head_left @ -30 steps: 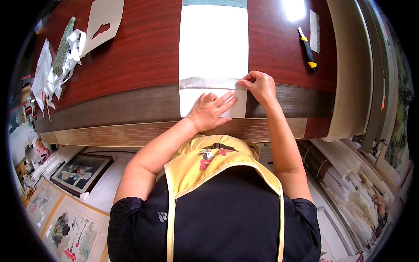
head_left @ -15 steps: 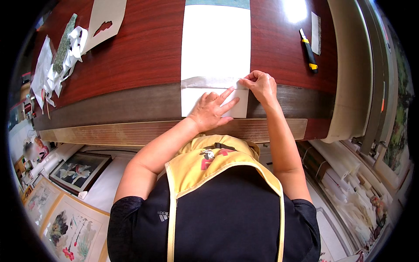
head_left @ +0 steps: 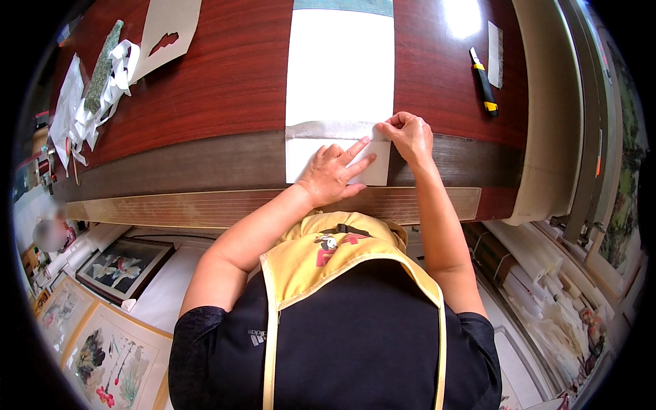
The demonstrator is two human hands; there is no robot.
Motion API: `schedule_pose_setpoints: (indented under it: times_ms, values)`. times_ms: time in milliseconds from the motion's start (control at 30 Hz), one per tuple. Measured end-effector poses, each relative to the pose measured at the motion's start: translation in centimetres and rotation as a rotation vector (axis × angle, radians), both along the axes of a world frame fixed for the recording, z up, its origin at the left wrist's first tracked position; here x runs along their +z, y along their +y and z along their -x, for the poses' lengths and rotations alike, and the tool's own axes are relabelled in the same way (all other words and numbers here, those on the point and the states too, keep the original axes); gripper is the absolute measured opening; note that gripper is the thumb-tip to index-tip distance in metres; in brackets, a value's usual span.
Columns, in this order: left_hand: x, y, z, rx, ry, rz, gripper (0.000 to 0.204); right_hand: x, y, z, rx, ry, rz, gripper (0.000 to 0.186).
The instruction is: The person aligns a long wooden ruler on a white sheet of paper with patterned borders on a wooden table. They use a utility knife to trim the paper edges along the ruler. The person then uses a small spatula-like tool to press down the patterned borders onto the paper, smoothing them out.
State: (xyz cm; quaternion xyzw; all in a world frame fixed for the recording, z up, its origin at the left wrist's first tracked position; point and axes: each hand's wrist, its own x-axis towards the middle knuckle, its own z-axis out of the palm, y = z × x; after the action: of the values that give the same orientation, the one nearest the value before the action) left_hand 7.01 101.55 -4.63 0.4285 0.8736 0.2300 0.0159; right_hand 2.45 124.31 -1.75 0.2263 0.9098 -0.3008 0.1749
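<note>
A long white paper sheet (head_left: 340, 68) lies lengthwise before me, with a blue-green band at its far end. Across its near part runs a narrow greyish, translucent strip (head_left: 321, 130). My left hand (head_left: 335, 171) rests on the sheet just below this strip, fingers spread, its index fingertip touching the strip's lower edge. At the strip's right end, my right hand (head_left: 408, 135) pinches it between thumb and index finger.
A black and yellow utility knife (head_left: 484, 82) lies to the right beside a thin pale strip (head_left: 495, 55). White paper scraps (head_left: 102, 102) and a torn-holed sheet (head_left: 174, 27) lie at left. A long wooden ruler-like board (head_left: 225, 208) runs along the table's front edge.
Both hands keep nearly the same pose on the sheet and the strip. The whole view has shifted very slightly; nothing was let go.
</note>
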Motion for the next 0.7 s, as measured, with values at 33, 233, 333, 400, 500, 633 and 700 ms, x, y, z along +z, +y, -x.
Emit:
schedule_pose_setpoints:
  times_ms: [33, 233, 333, 400, 500, 633, 700]
  values:
    - [0.2, 0.0, 0.0, 0.004, 0.004, 0.001, 0.069, 0.0, 0.0, 0.0, -0.004, 0.003, 0.0, 0.032]
    - [0.1, -0.2, -0.1, 0.012, -0.012, -0.021, 0.068, -0.2, -0.4, 0.1, 0.072, 0.051, -0.053, 0.03]
    - [0.1, -0.1, -0.1, 0.011, -0.052, -0.033, 0.067, 0.4, -1.4, 0.3, 0.312, 0.199, -0.154, 0.029]
    - [-0.1, -0.1, -0.1, 0.011, -0.076, -0.036, 0.067, 1.2, -2.4, 0.9, 0.54, 0.331, -0.191, 0.028]
    - [-0.4, -0.3, -0.1, 0.001, -0.105, -0.048, 0.065, 0.7, -4.8, 2.6, 0.562, 0.224, 0.094, 0.024]
    - [-0.4, -0.3, -0.3, 0.015, -0.122, -0.045, 0.066, 0.2, -6.6, 4.0, 0.439, 0.105, 0.077, 0.021]
    - [-0.4, -0.3, -0.4, 0.017, -0.131, -0.053, 0.066, 0.1, -6.8, 3.9, 0.402, 0.098, 0.079, 0.021]
